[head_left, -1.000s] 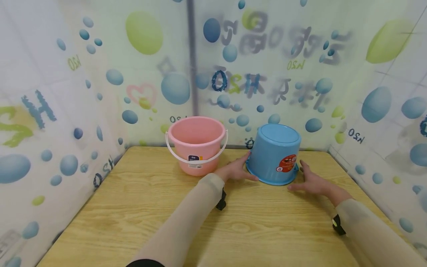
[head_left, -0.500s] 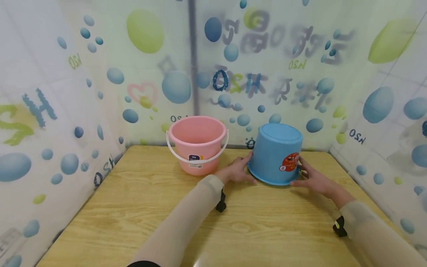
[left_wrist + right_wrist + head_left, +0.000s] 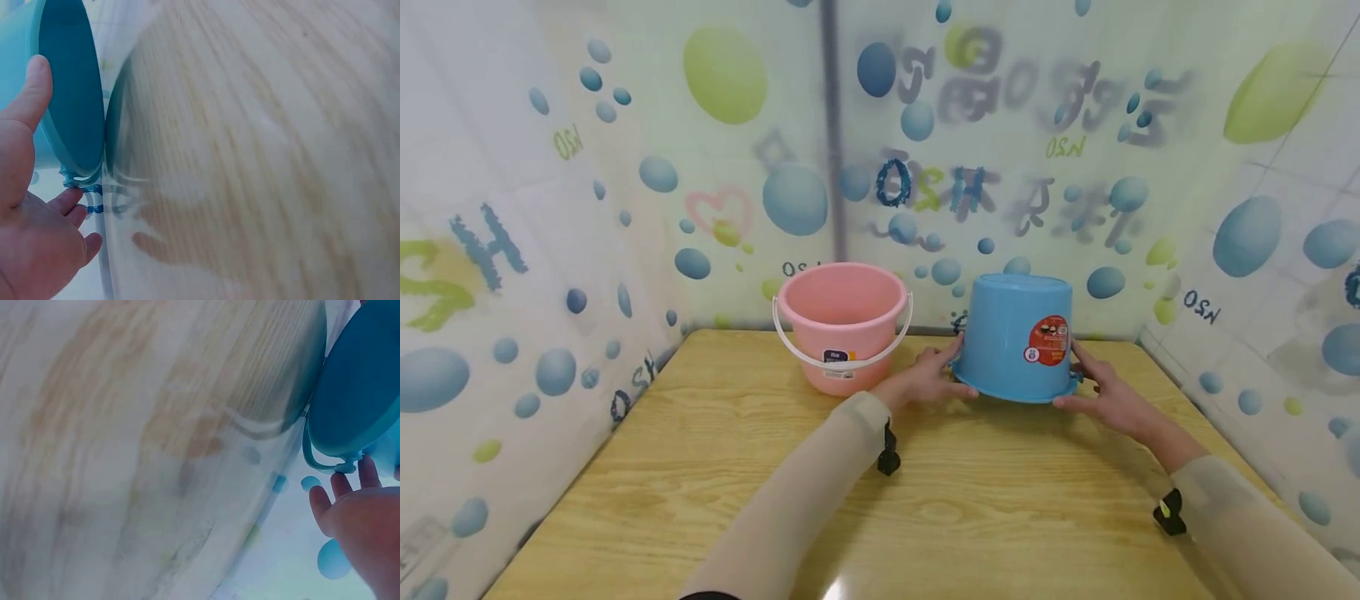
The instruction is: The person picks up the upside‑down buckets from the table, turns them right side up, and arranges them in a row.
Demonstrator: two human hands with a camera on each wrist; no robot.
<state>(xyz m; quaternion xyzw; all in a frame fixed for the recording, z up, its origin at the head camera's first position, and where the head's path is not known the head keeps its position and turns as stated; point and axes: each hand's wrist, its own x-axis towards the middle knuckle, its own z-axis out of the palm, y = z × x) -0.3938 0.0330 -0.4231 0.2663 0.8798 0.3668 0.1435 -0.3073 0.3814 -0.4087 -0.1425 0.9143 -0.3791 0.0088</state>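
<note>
A blue plastic bucket (image 3: 1000, 333) stands upside down at the back right, its red label facing me. Its near rim is raised off the table, so the wrist views look into its dark inside. My left hand (image 3: 925, 379) grips the left side, with the thumb (image 3: 39, 84) at the rim and the other fingers near the handle joint. On the opposite side my right hand (image 3: 1108, 400) holds the rim, its fingertips by the other joint. The bucket's handle (image 3: 306, 447) hangs at the far side in the right wrist view.
To the left stands a pink bucket (image 3: 842, 333), upright, its white handle (image 3: 865, 361) hanging in front. My left hand is close to its right side. Both buckets are on a wood-grain table (image 3: 940, 500) with patterned curtain walls (image 3: 1022, 150) behind and at the sides.
My right hand has closed in on the blue bucket's side. The bucket has turned slightly and tipped back, its near rim rising from the table. The pink bucket stays put.
</note>
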